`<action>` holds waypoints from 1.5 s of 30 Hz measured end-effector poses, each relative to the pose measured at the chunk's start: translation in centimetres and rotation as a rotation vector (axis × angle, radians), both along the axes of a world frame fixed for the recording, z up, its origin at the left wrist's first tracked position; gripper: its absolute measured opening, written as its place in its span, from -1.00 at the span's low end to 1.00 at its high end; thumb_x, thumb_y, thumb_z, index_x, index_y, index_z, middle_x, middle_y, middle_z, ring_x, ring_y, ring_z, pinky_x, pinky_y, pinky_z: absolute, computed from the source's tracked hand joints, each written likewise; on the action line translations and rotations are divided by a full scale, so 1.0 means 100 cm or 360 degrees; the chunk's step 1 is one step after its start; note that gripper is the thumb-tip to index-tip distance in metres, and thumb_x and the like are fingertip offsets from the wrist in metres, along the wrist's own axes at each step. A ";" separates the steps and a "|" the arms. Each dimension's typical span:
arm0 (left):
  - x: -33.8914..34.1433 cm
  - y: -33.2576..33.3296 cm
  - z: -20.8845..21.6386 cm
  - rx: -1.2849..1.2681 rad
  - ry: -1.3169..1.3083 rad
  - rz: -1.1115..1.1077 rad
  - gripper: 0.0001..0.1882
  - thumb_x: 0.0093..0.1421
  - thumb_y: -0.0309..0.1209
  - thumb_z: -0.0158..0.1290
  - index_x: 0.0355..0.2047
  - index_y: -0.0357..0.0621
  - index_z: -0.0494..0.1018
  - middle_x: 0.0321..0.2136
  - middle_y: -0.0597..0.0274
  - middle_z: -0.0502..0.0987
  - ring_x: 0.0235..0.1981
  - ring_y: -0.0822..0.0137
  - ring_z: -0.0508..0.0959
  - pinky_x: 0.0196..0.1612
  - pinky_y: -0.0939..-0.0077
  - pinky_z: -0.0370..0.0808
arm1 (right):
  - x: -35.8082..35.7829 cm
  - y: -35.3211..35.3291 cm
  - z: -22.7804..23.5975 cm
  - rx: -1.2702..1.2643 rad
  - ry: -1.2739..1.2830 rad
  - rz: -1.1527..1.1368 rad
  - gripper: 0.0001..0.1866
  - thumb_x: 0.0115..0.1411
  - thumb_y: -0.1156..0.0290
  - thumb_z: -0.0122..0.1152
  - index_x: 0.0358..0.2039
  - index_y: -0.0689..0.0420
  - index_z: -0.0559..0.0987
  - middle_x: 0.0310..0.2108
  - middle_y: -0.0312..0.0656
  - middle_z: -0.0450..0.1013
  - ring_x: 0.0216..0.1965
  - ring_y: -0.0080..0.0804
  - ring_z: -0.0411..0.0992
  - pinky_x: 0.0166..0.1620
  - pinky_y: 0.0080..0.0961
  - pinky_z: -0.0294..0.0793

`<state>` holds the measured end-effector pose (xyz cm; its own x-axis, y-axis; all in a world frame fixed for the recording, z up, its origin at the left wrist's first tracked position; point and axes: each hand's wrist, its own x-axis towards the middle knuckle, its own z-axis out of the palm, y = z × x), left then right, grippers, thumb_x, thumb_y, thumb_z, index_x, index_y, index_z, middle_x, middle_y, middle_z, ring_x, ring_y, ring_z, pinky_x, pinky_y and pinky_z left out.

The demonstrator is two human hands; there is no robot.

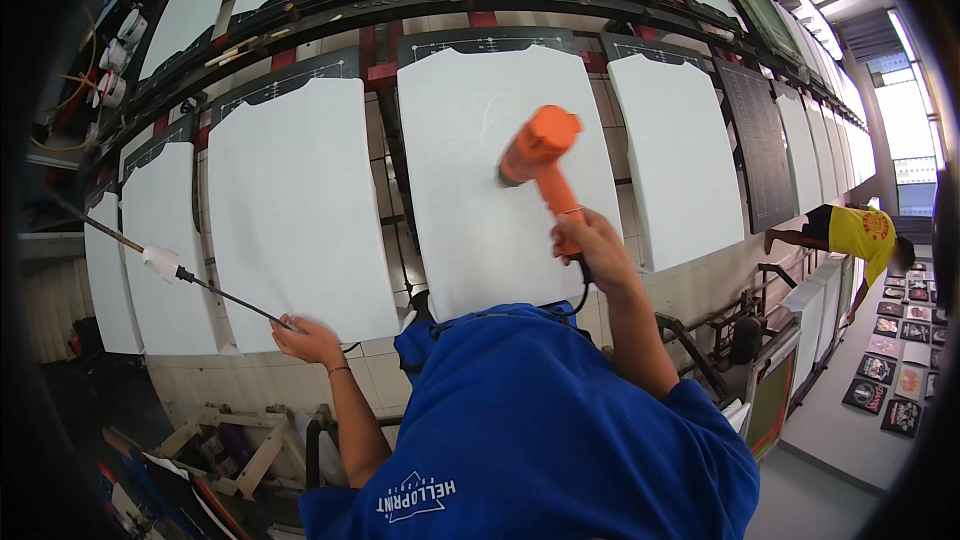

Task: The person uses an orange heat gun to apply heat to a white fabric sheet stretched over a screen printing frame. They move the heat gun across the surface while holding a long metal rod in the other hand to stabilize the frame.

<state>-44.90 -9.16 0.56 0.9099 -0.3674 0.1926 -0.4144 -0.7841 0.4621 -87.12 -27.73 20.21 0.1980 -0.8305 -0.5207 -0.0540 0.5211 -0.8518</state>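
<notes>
At my far left, one white connector [162, 262] sits in line with a black cord [232, 296], which slants down to my left hand [308, 343]. That grip is drawn in, thumb and fingers pinching the cord near the lower edge of a white piece; I cannot tell whether my knuckles touch the cloth.

Across the near row I count five white pieces [300, 210] before the bare dark board [757, 145], each laid flat and notched along its far edge. Over the fourth from the left is one orange heat gun [545, 140], slightly blurred, its dark nozzle tipped down and leftward; whether it touches the piece I cannot tell. My right hand [596, 248] has its fingers wrapped snugly round the handle, leaving no visible gap. One short stretch of black lead [586, 288] curves from the handle's base toward my waist.

Farther right, beyond that board, one co-worker in a yellow shirt [862, 235] bends beside the row.
</notes>
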 end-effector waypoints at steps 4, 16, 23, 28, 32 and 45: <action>-0.002 -0.001 -0.001 -0.0009 0.0015 0.0021 -0.48 0.36 -0.36 -0.15 0.26 -0.39 0.17 0.01 0.09 0.48 0.26 -0.01 0.16 0.27 0.11 0.19 | -0.052 0.005 -0.005 -0.0056 0.0117 -0.0382 -0.64 0.27 0.15 0.17 -0.17 0.20 0.44 -0.46 -0.29 0.43 -0.47 -0.56 0.45 -0.45 -0.64 0.40; -0.005 -0.005 0.004 -0.0140 -0.0092 0.0029 -0.56 0.31 -0.37 -0.10 0.11 -0.43 0.29 -0.01 0.01 0.47 0.18 -0.03 0.25 0.22 0.12 0.24 | -0.025 0.011 0.003 -0.0011 0.0003 -0.0244 -0.66 0.28 0.14 0.15 -0.20 0.20 0.43 -0.45 -0.29 0.42 -0.46 -0.54 0.46 -0.45 -0.63 0.41; -0.005 -0.005 0.008 -0.0025 -0.0097 0.0004 -0.48 0.31 -0.40 -0.08 0.20 -0.48 0.21 0.00 0.03 0.45 0.22 0.00 0.20 0.18 0.18 0.33 | 0.043 0.010 0.002 0.0096 -0.0151 0.0337 -0.67 0.28 0.21 0.12 -0.16 0.24 0.41 -0.44 -0.28 0.43 -0.45 -0.57 0.46 -0.42 -0.63 0.42; -0.004 -0.006 0.005 -0.0100 -0.0060 0.0020 -0.50 0.30 -0.40 -0.09 0.18 -0.47 0.23 -0.01 0.03 0.46 0.20 0.02 0.23 0.19 0.17 0.29 | 0.044 0.009 0.003 0.0135 -0.0120 0.0393 -0.67 0.26 0.20 0.13 -0.18 0.23 0.42 -0.45 -0.29 0.43 -0.45 -0.57 0.46 -0.42 -0.62 0.41; -0.008 -0.006 0.007 -0.0067 -0.0082 0.0051 -0.52 0.31 -0.39 -0.11 0.17 -0.46 0.26 0.00 0.05 0.46 0.21 0.04 0.22 0.22 0.16 0.24 | 0.007 0.010 -0.002 0.0027 -0.0105 0.0223 -0.65 0.26 0.15 0.15 -0.20 0.21 0.44 -0.46 -0.29 0.43 -0.45 -0.56 0.46 -0.42 -0.61 0.42; -0.003 0.021 -0.018 -0.0243 0.0106 0.0160 -0.59 0.35 -0.49 -0.30 0.12 -0.36 0.37 0.21 -0.30 0.24 0.30 -0.16 0.18 0.34 0.05 0.15 | -0.102 0.014 0.008 -0.0102 0.0183 -0.0301 -0.65 0.28 0.15 0.14 -0.19 0.22 0.44 -0.48 -0.29 0.42 -0.46 -0.54 0.45 -0.44 -0.62 0.39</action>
<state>-45.17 -7.01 -1.26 0.9532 -0.2449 0.1771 -0.3017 -0.7387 0.6027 -97.32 -26.38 21.05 -0.0221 -0.8793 -0.4757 -0.0590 0.4761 -0.8774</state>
